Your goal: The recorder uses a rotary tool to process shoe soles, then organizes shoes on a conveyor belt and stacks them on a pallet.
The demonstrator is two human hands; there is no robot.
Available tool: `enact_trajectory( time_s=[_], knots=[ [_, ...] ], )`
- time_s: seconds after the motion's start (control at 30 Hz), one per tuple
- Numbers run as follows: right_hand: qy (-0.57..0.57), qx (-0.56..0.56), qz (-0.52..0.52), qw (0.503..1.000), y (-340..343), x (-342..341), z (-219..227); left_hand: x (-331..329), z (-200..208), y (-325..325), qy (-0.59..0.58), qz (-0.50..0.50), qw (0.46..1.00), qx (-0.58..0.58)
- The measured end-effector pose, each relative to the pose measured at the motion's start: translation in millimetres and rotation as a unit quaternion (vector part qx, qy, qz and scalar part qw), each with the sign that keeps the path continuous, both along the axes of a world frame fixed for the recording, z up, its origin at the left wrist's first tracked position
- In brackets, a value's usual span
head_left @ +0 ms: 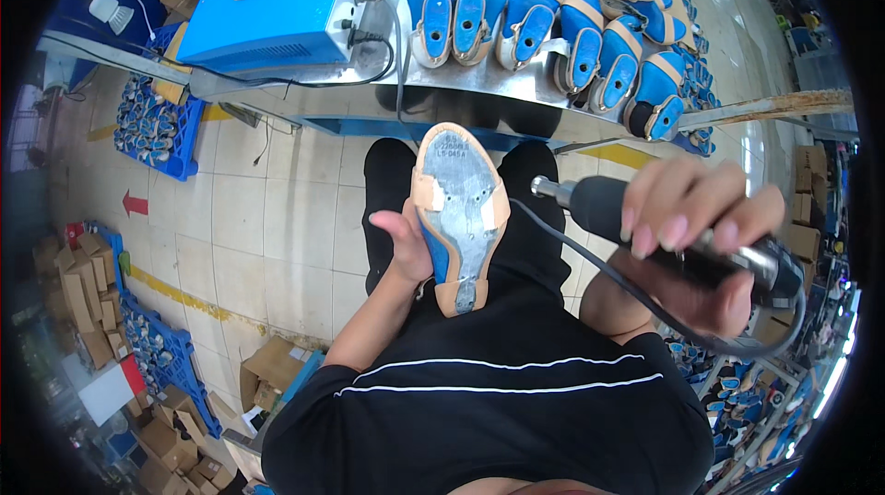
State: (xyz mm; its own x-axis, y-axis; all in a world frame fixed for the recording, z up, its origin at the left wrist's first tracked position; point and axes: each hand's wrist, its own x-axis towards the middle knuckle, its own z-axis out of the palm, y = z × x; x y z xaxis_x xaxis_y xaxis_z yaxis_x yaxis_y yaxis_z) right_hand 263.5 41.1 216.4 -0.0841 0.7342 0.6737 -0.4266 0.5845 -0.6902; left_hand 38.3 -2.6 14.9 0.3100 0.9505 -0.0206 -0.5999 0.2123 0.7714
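My left hand (406,241) supports a blue shoe last (468,228) with a sandal upper on it, sole side up and toe pointing away. My thumb sticks out at its left side, while the other fingers are hidden behind it. Tan material folds over the grey sole at both sides and wraps the heel end. To the right, my right hand (696,228) grips a black corded handheld tool (597,205). Its short metal tip points left toward the last and stays apart from it.
A metal bench (387,80) ahead carries a blue box-shaped machine (277,6) and several blue lasts (530,20) with straps. The tool's cable (636,297) loops below my right hand. Blue crates (189,140) and cardboard boxes (88,297) stand at left; a loaded rack (737,412) stands lower right.
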Motion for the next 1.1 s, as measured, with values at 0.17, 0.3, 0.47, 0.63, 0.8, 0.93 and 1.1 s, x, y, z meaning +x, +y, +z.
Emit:
enact_trajectory(
  time_s=[0.17,0.3,0.47,0.63,0.8,0.93,1.1],
  knots=[
    [-0.060,0.005,0.077,0.995,-6,3,-2,0,-9,1,-0.017,-0.006,0.999,-0.031],
    [-0.042,-0.057,0.029,0.997,-11,-11,-11,2,-10,4,-0.048,-0.007,0.999,-0.024],
    [-0.058,-0.068,0.026,0.996,-9,-11,-9,3,-6,4,0.020,0.001,0.999,-0.029],
    [-0.072,-0.071,0.033,0.994,-6,-14,-14,7,-9,5,-0.056,0.009,0.998,-0.018],
    [-0.068,-0.058,0.034,0.995,-5,-20,-18,8,-7,5,-0.024,0.002,1.000,-0.015],
    [-0.084,-0.029,0.042,0.995,-2,-23,-19,10,-5,5,0.000,-0.004,1.000,-0.004],
    [-0.126,-0.012,0.086,0.988,1,-24,-20,7,-7,1,-0.016,0.007,1.000,-0.011]
  ],
)
